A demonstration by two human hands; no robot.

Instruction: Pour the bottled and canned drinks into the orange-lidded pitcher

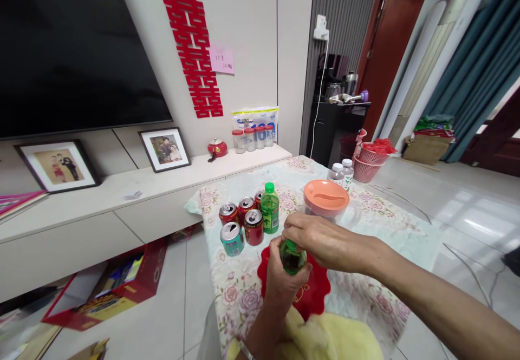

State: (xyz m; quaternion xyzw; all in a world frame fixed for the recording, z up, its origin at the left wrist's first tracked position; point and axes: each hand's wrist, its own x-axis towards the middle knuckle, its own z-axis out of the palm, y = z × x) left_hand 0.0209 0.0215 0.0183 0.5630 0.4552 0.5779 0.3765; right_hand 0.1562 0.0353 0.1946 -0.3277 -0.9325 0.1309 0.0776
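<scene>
Green bottle is filling the left hand while the right hand is gripping its upper end; it's probably feeling light, slick, squeezable, favouring mid-body holds.

Home living rm: TV, framed pics.

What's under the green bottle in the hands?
A red scalloped tray on the floral tablecloth. The bottle, left hand and right hand cover part of it; anything there is hidden.
</scene>
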